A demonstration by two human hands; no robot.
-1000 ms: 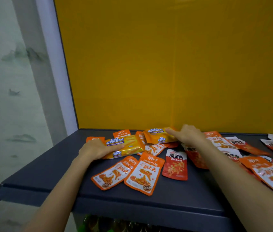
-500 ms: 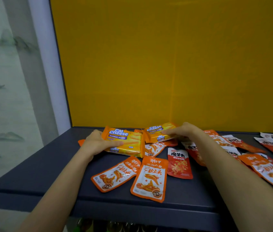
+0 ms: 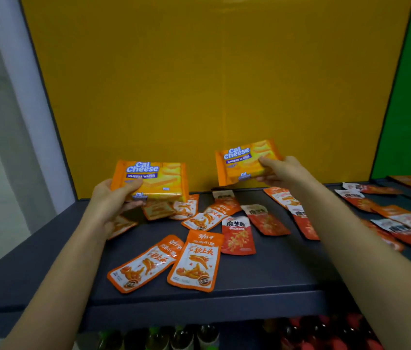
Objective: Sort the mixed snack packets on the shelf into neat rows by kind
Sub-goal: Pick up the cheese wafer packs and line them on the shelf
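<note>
The left hand [image 3: 109, 198] grips the first wafer pack [image 3: 160, 180] at centre left, held up above the dark shelf [image 3: 275, 274]. The right hand [image 3: 282, 171] pinches the second wafer pack [image 3: 244, 162] higher, right of centre. Orange packets [image 3: 195, 260] and red packets [image 3: 237, 234] lie scattered beneath.

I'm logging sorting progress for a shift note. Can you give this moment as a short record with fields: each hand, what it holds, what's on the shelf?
Left hand: grips the left wafer pack at its lower left corner, clear of the shelf
Right hand: grips the right wafer pack at its right end, raised before the yellow back panel
Shelf contents: orange packets and red packets lie mixed, some overlapping, no neat rows
Below: bottles, blurred
</note>
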